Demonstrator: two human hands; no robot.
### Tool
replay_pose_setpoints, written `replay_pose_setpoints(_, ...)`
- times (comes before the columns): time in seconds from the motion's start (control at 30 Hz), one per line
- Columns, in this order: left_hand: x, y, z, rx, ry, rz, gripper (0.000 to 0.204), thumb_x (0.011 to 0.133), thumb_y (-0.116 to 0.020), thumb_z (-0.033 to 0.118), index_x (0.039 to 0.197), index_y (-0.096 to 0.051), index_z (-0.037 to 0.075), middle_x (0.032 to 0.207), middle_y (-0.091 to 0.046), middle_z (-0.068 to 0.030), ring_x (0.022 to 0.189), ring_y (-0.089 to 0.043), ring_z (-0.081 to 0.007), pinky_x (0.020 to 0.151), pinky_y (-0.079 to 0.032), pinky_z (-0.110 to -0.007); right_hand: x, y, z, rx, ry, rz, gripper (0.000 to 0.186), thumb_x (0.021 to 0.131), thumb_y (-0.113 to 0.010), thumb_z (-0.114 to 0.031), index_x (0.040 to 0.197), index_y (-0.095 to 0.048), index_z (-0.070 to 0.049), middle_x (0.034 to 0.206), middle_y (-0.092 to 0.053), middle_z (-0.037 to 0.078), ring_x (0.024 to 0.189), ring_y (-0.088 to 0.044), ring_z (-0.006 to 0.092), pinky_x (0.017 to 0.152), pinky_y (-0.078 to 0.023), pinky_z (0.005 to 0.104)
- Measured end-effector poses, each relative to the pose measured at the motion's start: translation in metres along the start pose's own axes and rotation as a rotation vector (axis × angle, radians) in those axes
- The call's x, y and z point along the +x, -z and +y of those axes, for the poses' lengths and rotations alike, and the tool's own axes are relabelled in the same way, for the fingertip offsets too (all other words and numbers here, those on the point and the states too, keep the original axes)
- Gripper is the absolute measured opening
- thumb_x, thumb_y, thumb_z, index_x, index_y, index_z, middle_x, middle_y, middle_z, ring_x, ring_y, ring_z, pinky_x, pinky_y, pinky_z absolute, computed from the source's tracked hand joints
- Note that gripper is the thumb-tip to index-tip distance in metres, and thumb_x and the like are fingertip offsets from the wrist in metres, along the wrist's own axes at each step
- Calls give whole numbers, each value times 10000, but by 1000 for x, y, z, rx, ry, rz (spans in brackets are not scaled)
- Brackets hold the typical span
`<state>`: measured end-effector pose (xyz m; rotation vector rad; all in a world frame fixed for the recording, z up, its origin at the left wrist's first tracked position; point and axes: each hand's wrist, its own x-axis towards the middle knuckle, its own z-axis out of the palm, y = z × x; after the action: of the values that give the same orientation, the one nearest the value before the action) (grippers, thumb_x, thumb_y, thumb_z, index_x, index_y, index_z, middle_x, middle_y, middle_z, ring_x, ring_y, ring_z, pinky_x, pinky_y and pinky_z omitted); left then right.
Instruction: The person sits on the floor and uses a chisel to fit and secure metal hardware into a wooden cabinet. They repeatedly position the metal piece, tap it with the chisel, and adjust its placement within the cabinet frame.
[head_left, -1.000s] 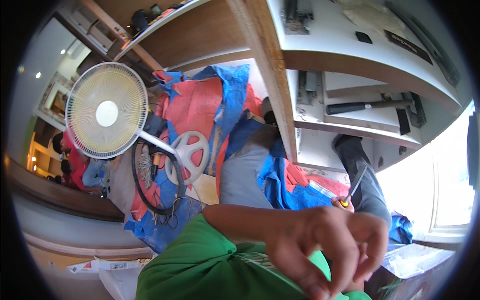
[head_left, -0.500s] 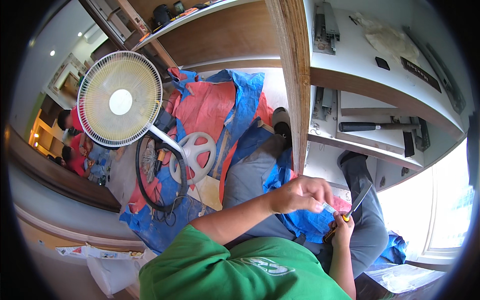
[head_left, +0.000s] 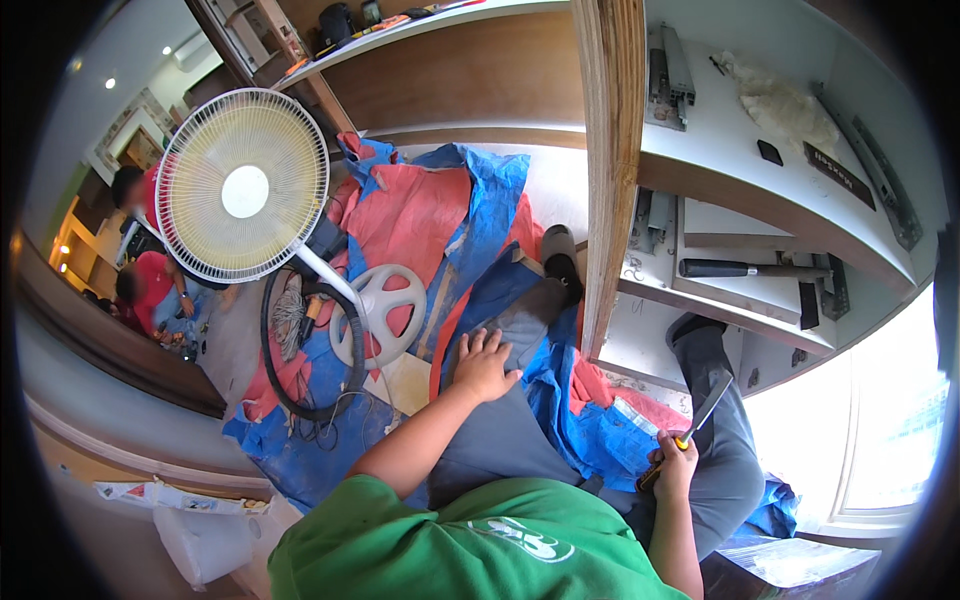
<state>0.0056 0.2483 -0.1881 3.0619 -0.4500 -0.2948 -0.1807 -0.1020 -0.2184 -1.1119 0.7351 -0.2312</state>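
My left hand (head_left: 485,365) lies with fingers spread on my grey-trousered left leg (head_left: 505,425). My right hand (head_left: 672,462) grips a yellow-and-black handled tool (head_left: 705,410), its long metal blade pointing up and right beside my right leg. Under and around my legs lie crumpled blue and red tarps (head_left: 600,430). Just above my right foot is a white cabinet (head_left: 730,260) whose shelves hold metal rails (head_left: 670,75), a black-handled hammer-like tool (head_left: 715,268) and a small black piece (head_left: 770,152).
A white standing fan (head_left: 243,190) with a round base (head_left: 385,285) stands left, with a black hose (head_left: 275,370) and cords. A wooden post (head_left: 610,180) rises ahead. Two other people (head_left: 150,290) in red are beyond a doorway at left. A bright window (head_left: 885,420) is at right.
My left hand has moved away from my right hand, down-left onto my left leg, and its fingers have spread. My right hand still holds the bladed tool, slightly lower.
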Motion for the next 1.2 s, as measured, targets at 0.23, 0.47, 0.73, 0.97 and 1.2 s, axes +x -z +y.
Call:
replay_pose_setpoints(0.23,4,8,11,58,12,-94,582,946,-580,530,1392,-611,157,1626,-361,-133,1538,-237,-324,1235,-95,-605,0,5,1,-42,-28,45,174,865,-747,-71,880,-575,-50,625,-518,17,503,-513,124,522,-497,302)
replay_pose_setpoints(0.47,-1,2,6,28,-13,-30,556,941,-593,514,1367,-636,159,1617,-381,-121,1529,-258,-316,1241,-102,-587,-1,3,3,-44,-10,8,173,893,-734,-104,889,-564,-76,605,-504,13,478,-507,140,498,-478,298)
replay_pose_setpoints(0.73,-4,-3,4,-30,-45,50,494,936,-610,476,1291,-684,140,1576,-438,-139,1505,-305,-333,1240,-109,-589,-3,7,4,-61,4,60,180,891,-747,-116,883,-573,-72,598,-506,14,473,-512,149,497,-484,305)
replay_pose_setpoints(0.97,-8,-9,-1,-78,-79,102,478,929,-615,467,1263,-702,136,1539,-491,-121,1491,-336,-319,1244,-132,-564,-8,6,3,-73,34,42,176,877,-748,-98,911,-583,-47,629,-529,15,496,-520,126,520,-493,287)
replay_pose_setpoints(1.2,-10,-15,-7,-121,-113,179,455,923,-622,461,1222,-724,134,1480,-555,-117,1459,-392,-321,1236,-167,-561,-11,2,5,-129,86,37,177,881,-750,-95,880,-574,-71,630,-532,13,496,-528,135,505,-482,292)
